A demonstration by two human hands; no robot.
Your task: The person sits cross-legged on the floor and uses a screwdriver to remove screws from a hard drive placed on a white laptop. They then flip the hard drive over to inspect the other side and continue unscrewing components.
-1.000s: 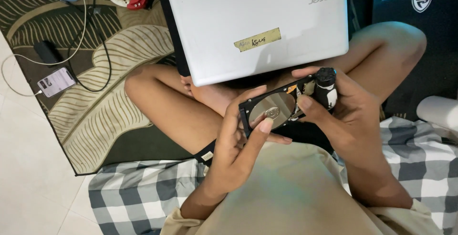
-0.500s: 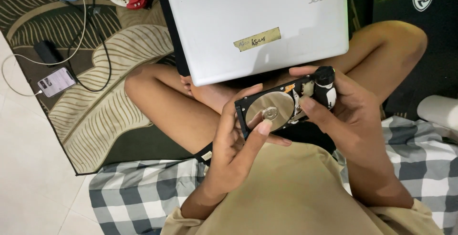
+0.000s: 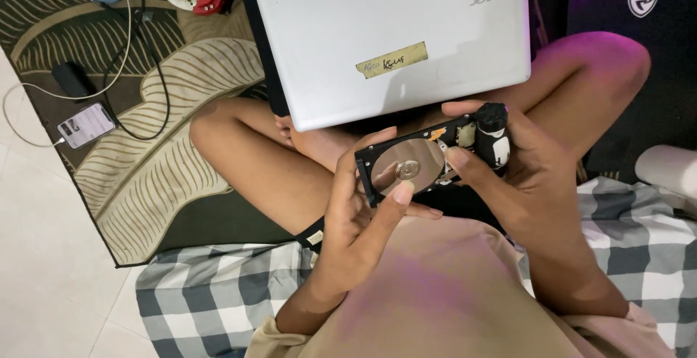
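Against the earlier frame, the opened hard drive sits marginally lower in the grip and is tilted the same way, with the left thumb brought down onto the lower rim of the platter; both hands stay closed about it.

The left hand holds the drive's left end, its fingers wrapped narrow round the black frame. The right hand grips the right end, fingers closed over a short black-handled tool held against the drive's corner. The drive is held above the lap, between the crossed bare legs, just below the near edge of a closed silver laptop, apart from it.

Room to move: the laptop bounds the drive above and the knees flank it on both sides; the open space lies toward the body.

Materials: the platter is a mirror-bright disc in a black rectangular frame, with a small orange part near its right end. The laptop lid is matt and carries a yellowish tape label. A leaf-patterned rug lies on pale tile, with a phone on a white cable at its left edge. A grey-and-white checked cloth lies beneath the person
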